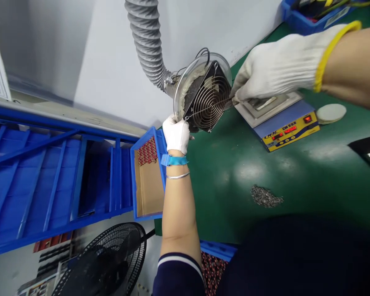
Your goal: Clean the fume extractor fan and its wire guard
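My left hand (176, 133), in a white glove with a blue wrist strap, is closed on the lower edge of a fume extractor fan (207, 98) with a wire grille and a clear round hood. A grey ribbed hose (146, 41) runs up from the fan. My right hand (274, 65), in a white knit glove with a yellow cuff, is pinched shut over the metal top of a blue and yellow hot plate (280, 119). It seems to hold a thin tool at the plate's left edge, but I cannot make it out.
The bench has a green mat (234, 172) with a small pile of tiny metal parts (265, 196). A blue bin (148, 176) with red parts and cardboard sits at the mat's left edge. Blue racking (49, 181) and a black floor fan (111, 263) lie left. A white disc (331, 112) rests beside the hot plate.
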Available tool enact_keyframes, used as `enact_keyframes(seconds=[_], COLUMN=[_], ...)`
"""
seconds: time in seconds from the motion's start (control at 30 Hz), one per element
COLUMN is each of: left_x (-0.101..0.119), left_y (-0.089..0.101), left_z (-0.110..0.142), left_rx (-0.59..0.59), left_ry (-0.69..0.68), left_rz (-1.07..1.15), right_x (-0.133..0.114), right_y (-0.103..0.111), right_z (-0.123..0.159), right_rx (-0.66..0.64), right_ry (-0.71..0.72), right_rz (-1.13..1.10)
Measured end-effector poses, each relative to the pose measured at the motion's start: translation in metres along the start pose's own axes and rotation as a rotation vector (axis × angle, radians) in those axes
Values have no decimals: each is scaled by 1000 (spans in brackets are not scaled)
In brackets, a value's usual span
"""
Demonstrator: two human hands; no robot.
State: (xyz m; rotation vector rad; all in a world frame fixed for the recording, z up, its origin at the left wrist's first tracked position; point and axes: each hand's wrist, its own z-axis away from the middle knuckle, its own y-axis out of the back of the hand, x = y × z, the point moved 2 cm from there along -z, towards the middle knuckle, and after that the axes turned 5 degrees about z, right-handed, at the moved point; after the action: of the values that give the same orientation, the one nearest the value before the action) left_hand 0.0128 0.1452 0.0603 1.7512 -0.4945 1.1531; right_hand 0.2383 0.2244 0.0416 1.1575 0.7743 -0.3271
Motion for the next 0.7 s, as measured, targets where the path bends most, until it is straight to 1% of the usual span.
enact_keyframes(seconds=[0.1, 0.13, 0.23, 0.3, 0.37, 0.4, 0.43, 0.5, 0.53, 0.57, 0.6, 0.67, 0.7], left_x=[-2, -3, -5, -7, -8, -8, -8, -7, -6, -6, -6, -6, -6], left_y=[3, 3, 6, 9, 12, 13, 13, 12, 11, 10, 10, 9, 9], left_z=[0, 0, 1, 1, 2, 3, 4, 6, 7, 7, 6, 5, 4], left_rx=[10, 9, 1, 4, 6, -1, -13, -37, -39, -34, -24, -12, -11], left_ry=[9, 11, 7, 4, 2, 6, 11, 19, 22, 22, 20, 19, 20], left_rz=[7, 9, -2, -9, -6, -7, -9, -15, -17, -15, -11, -3, -2], right_x=[-5, -6, -9, -9, -7, -5, -2, 0, 0, -1, -2, -3, -3], right_y=[-3, -4, -7, -13, -19, -21, -22, -22, -22, -24, -27, -34, -36], right_z=[-1, 0, 2, 5, 7, 8, 7, 6, 6, 7, 9, 13, 15], right_rx=[-139, -164, -118, -178, -271, -281, -250, -129, -99, -103, -143, -272, -309], right_ry=[39, 45, 37, 51, 49, 40, 30, 32, 47, 51, 46, 9, -11], right_rz=[171, 173, 226, 141, -31, -74, -60, 88, 144, 148, 85, -157, -258])
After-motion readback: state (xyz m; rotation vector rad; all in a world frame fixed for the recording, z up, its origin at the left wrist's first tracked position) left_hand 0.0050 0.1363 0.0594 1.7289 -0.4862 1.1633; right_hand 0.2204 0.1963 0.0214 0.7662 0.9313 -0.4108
